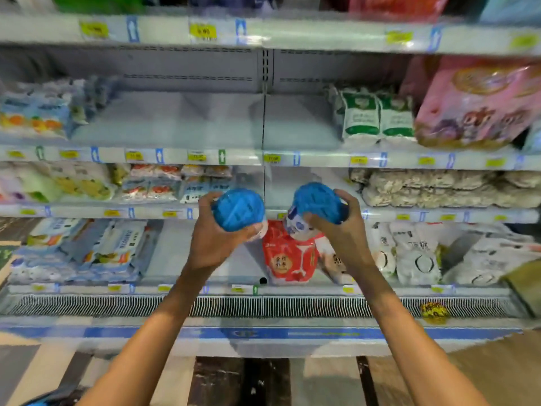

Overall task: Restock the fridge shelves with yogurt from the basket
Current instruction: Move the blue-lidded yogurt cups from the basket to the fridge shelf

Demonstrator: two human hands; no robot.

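Since we're carrying two at once, our left hand (213, 244) curls round one blue-lidded yogurt tub (238, 209) and our right hand (336, 230) round a second tub (317, 203), both held up, lids toward us, probably headed for that bare shelf (175, 124) above.

The left forearm (152, 326) and right forearm (404, 326), both bare, reach up and forward, converging. The left hand (215, 241) grips the left yogurt tub (238, 209), thumb hooked over its edge, fingers wrapped beneath. The right hand (344, 232) grips the right yogurt tub (317, 200), thumb across its side, fingers curled over the edge. The hands are level, near each other, apart
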